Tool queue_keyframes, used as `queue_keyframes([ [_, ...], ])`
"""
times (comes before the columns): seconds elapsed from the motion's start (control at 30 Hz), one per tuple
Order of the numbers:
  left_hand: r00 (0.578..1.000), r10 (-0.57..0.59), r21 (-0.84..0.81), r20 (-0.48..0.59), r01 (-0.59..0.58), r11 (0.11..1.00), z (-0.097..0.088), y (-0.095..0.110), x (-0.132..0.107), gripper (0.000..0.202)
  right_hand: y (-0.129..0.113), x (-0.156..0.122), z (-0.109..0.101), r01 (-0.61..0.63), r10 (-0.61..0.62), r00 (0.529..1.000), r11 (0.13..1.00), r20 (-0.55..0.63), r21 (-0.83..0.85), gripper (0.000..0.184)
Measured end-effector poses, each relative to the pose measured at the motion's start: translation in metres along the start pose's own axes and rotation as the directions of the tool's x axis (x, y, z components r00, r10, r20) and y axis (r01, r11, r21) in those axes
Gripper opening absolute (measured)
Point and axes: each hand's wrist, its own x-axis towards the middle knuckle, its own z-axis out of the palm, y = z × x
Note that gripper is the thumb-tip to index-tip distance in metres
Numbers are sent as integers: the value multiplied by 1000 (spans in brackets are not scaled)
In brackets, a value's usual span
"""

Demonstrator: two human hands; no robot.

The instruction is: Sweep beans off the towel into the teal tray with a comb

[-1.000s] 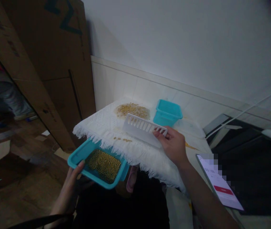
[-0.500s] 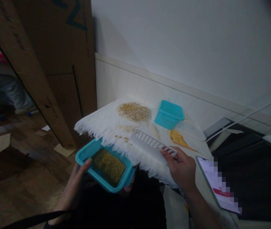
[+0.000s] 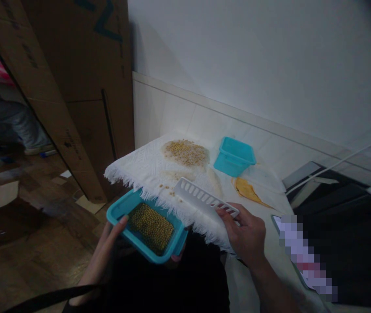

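My left hand (image 3: 115, 234) grips the near left side of a blue plastic container (image 3: 159, 258), thumb over the rim. Soybeans (image 3: 154, 226) lie inside it, and it sits tilted just below the fringed edge of a white cloth (image 3: 133, 167). In my right hand (image 3: 245, 228) is a white slotted plastic tray (image 3: 198, 200), held by its right end. The tray's far end rests on or just above the cloth, beside a few loose beans (image 3: 165, 188). Farther back a heap of soybeans and pale grains (image 3: 187, 152) is spread on the cloth.
A second blue container (image 3: 234, 156) stands by the wall, with a yellow leaf-like piece (image 3: 247, 190) before it. A phone (image 3: 302, 252) lies at the table's right. Tall cardboard (image 3: 84, 87) stands at left; behind it a person's leg (image 3: 18, 121) shows.
The slotted tray in my right hand has shifted slightly left and toward me, nearer the loose beans. My left hand still holds the container; the view has shifted a little.
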Motion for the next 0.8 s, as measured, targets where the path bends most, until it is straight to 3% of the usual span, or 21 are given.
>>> queue_keyframes([
  [0.17,1000,16,-26,-9,-17,1000,-1,-3,-1,82,-11,-2,1,47,-49,998,997,42,55,22],
  [0.4,999,40,-32,-27,-40,999,2,-3,-5,77,-1,11,6,23,-21,996,999,-82,22,24],
  [0.63,999,48,-21,-3,-48,999,-3,-6,-1,97,1,11,11,-3,5,1000,998,-24,61,23],
  [0.8,998,63,-34,-31,-64,997,2,-2,-6,91,-8,12,4,41,-41,999,997,-2,64,22],
])
